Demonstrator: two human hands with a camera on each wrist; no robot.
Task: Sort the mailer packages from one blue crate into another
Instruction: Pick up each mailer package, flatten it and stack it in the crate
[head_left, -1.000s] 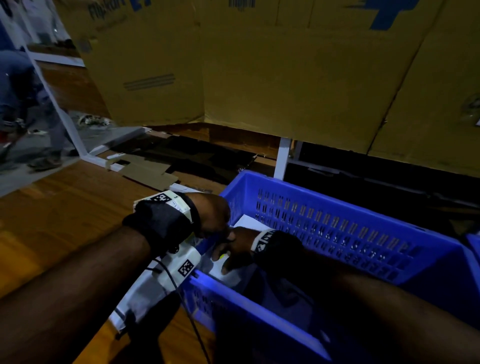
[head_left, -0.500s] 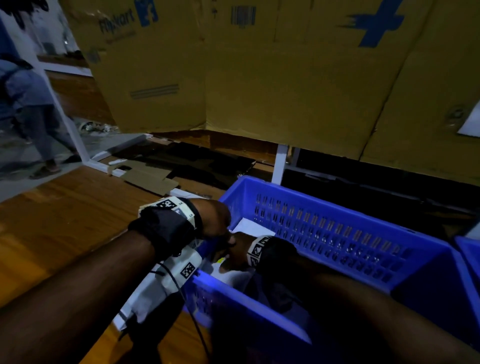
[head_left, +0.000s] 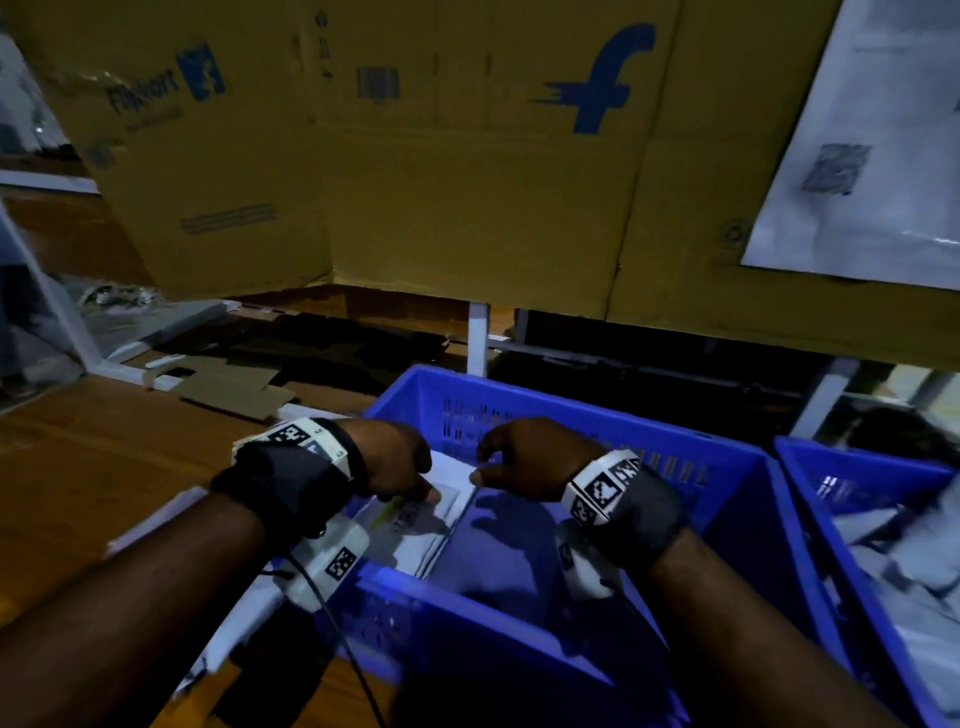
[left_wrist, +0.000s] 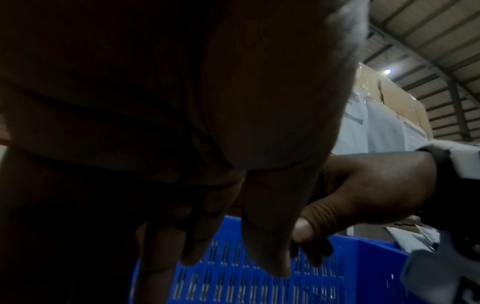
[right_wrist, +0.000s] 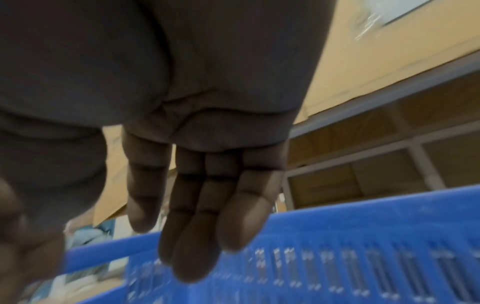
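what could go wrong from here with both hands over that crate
1. The white mailer leans against the left wall of the blue crate, and neither the left hand nor the right hand grips it; it may slide flat and be harder to lift.
2. The scene is dim and the mailer's label looks blurred, so it could be misread and sorted wrongly.
3. A cable hangs from the left wrist across the crate's near rim and might snag.

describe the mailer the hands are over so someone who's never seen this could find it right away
Start at the big blue crate directly under the hands; a second blue crate sits to its right. Inside the first, against its left wall, lies a flat white mailer, just below the left hand. It alone shows a printed label, while the floor beside it is bare blue.
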